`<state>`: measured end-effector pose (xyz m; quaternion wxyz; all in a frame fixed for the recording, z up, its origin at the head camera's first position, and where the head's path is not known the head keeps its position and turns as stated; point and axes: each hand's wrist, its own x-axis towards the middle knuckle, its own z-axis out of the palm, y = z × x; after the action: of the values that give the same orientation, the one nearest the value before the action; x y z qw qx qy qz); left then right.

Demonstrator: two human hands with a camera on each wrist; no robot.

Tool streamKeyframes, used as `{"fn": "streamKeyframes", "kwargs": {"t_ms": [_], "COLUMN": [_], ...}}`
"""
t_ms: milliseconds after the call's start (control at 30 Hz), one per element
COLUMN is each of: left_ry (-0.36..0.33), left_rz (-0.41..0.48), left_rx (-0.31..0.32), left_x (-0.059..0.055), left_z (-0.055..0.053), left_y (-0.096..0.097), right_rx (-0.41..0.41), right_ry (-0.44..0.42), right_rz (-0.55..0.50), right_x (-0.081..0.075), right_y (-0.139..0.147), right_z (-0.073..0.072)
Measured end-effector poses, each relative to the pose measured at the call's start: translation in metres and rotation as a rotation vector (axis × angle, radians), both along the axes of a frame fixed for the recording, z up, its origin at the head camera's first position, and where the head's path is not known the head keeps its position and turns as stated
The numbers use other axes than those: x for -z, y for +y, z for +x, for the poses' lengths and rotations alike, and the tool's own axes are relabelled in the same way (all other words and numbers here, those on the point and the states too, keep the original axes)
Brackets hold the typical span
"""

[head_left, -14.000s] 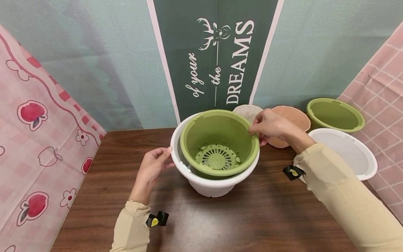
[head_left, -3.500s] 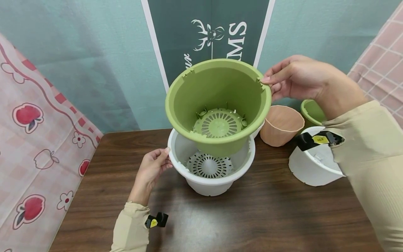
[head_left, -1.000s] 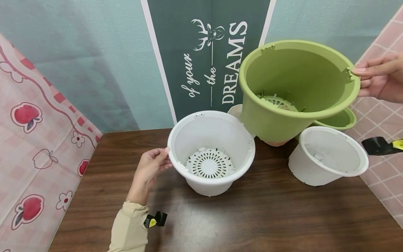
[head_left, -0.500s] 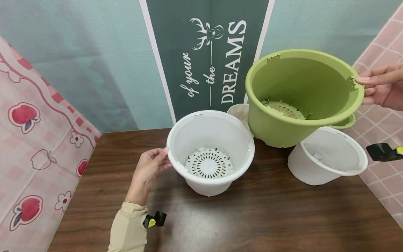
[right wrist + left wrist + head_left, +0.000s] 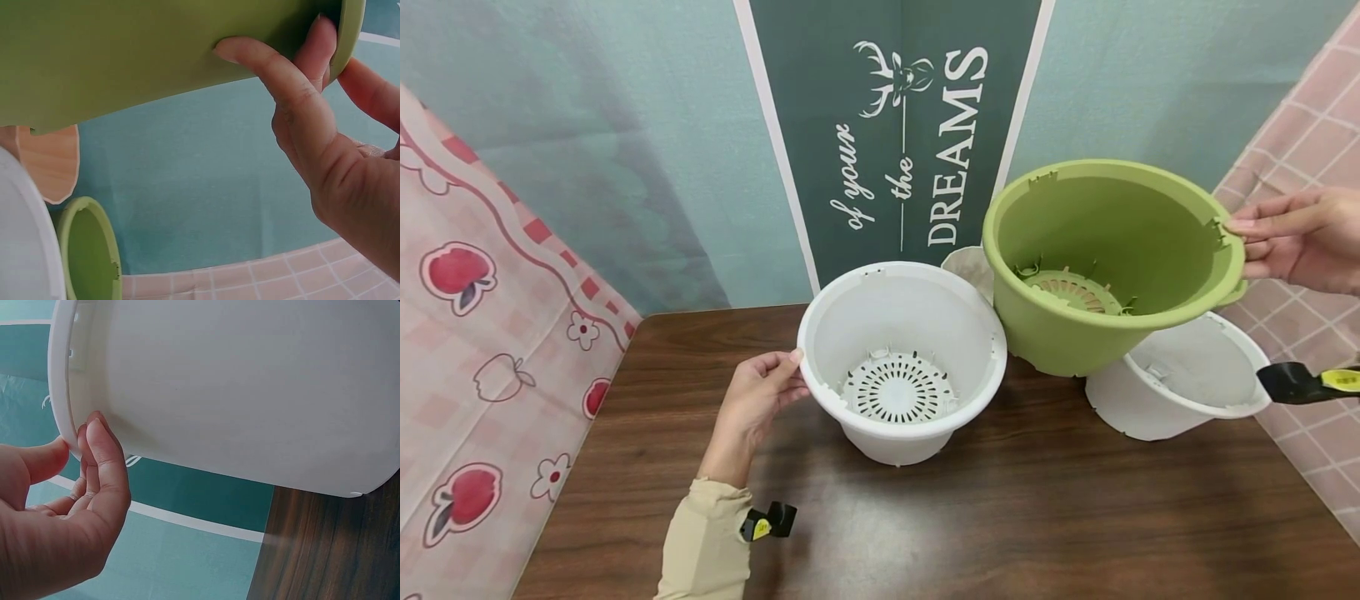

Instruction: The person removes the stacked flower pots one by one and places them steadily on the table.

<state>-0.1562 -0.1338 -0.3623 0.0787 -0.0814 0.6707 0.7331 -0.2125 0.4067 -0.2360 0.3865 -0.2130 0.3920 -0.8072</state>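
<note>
A white plastic plant pot [image 5: 898, 333] with a slotted base stands on the wooden table, left of the green one in the head view. My left hand [image 5: 762, 392] pinches its rim at the left side; in the left wrist view the thumb is on the rim and the fingers [image 5: 106, 462] lie under it. My right hand [image 5: 1303, 237] pinches the right rim of a green plant pot [image 5: 1105, 250], held tilted above the back right of the table. From the right wrist view, the fingers [image 5: 275, 75] press against the green pot's outer wall below the rim.
Behind the raised green pot stand a second white pot [image 5: 1198, 371], a peach-coloured pot [image 5: 50, 159] and another green pot [image 5: 90, 250]. A cream pot [image 5: 967, 268] shows partly between the two held pots. Fabric-covered walls close in the wooden table [image 5: 1060, 517].
My right hand has lifted the green pot out of the white pot, carried it right, and lowered it somewhat over the last second. The left hand keeps its pinch on the white pot.
</note>
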Motion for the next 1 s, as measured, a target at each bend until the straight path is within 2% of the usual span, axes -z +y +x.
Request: {"fn": "streamKeyframes", "kwargs": {"t_ms": [267,467,733,1000], "left_ry": [0.006,0.011,0.01,0.009], "left_rz": [-0.006,0.001,0.007,0.003], "left_rx": [0.006,0.007,0.007,0.007], "left_x": [0.0,0.001,0.001,0.001], "left_z": [0.0,-0.001,-0.001,-0.001], "left_y": [0.0,0.0,0.0,0.001], "right_rx": [0.009,-0.033,0.002,-0.031], "right_ry": [0.015,0.0,0.04,0.038], "right_rz": [-0.015,-0.069,-0.038,-0.066], "right_x": [0.014,0.027,0.03,0.037], "right_y": [-0.002,0.003,0.003,0.004], "right_z": [0.006,0.007,0.011,0.013]}}
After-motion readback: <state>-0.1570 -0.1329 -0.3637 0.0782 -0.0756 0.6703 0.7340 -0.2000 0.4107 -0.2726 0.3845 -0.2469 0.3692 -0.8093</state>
